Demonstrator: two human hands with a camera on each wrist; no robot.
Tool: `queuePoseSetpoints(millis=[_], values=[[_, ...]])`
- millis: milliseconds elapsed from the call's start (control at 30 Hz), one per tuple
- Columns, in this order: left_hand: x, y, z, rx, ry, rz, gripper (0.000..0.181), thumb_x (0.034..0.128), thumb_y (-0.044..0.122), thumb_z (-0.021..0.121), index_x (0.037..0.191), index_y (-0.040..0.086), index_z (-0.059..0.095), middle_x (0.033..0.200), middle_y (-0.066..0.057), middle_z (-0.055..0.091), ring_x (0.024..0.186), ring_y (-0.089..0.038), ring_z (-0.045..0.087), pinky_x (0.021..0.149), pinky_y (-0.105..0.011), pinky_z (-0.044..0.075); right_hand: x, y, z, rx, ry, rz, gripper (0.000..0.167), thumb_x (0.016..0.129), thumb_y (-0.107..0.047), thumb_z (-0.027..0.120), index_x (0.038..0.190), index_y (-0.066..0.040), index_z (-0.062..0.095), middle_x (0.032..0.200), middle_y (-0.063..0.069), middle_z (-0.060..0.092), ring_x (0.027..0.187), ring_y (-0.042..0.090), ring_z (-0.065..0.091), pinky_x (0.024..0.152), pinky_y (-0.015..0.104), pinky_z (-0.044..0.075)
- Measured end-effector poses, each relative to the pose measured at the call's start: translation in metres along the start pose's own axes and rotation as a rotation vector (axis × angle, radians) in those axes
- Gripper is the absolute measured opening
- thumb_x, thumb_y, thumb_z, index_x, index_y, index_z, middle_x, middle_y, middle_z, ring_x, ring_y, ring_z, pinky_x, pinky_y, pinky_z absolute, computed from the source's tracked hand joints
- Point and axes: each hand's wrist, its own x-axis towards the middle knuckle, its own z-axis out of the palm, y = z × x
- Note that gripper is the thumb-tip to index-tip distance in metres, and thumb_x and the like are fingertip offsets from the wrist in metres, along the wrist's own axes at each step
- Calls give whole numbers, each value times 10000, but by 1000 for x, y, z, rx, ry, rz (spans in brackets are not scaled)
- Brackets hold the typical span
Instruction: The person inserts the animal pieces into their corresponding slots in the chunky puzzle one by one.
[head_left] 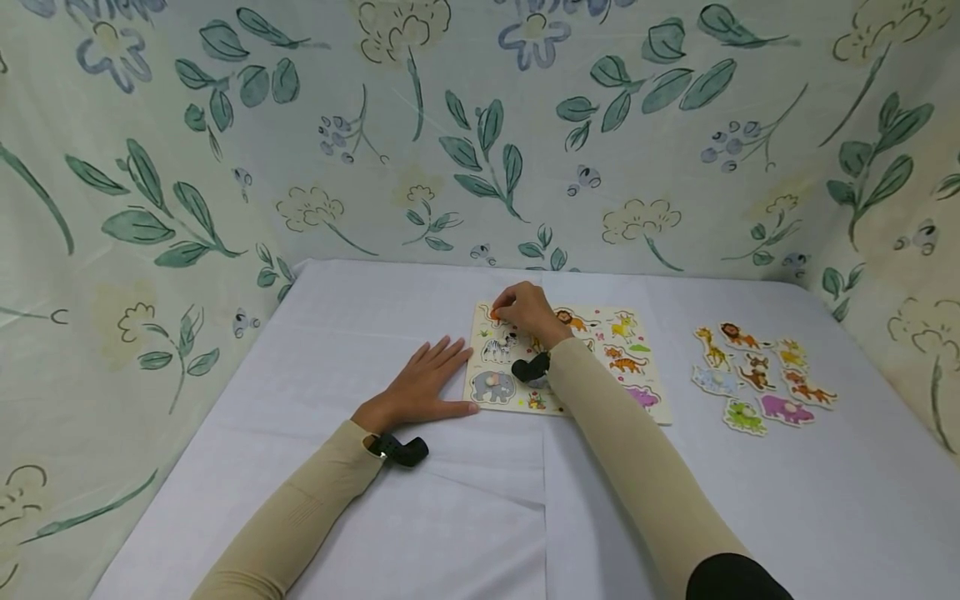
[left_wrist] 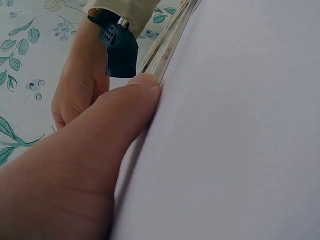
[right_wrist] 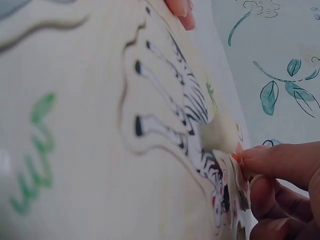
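Observation:
A wooden animal puzzle board [head_left: 551, 407] lies on the white cloth. At its far left corner my right hand [head_left: 528, 312] pinches a small orange puzzle piece [right_wrist: 237, 156] between thumb and fingers; most of that piece is hidden. Beside it on the board is a zebra piece [head_left: 497, 349] with a pale knob [right_wrist: 218, 133]. An elephant piece [head_left: 492, 387] sits at the near left corner. My left hand [head_left: 423, 385] rests on the cloth with fingers spread, its thumb touching the board's left edge. The right forearm covers part of the board.
To the right of the board, loose animal pieces are grouped on the cloth, among them a giraffe [head_left: 711, 348], a lion [head_left: 741, 336], a tiger [head_left: 810, 390] and a purple hippo [head_left: 785, 410]. A floral curtain [head_left: 420, 183] hangs behind the table.

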Motion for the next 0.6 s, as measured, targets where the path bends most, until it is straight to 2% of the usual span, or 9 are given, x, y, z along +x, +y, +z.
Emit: queuePoseSetpoints(millis=[600], values=[[1,0,1,0,-6,-10,989,805,792,460,1551,187,223,1605,-25,173,1480,-251,74,1182,-482,51,2,2,-1,0,-36,38,130,923,-170,661,984,-81,733,959,74,667,771,211,580,671,306,499]])
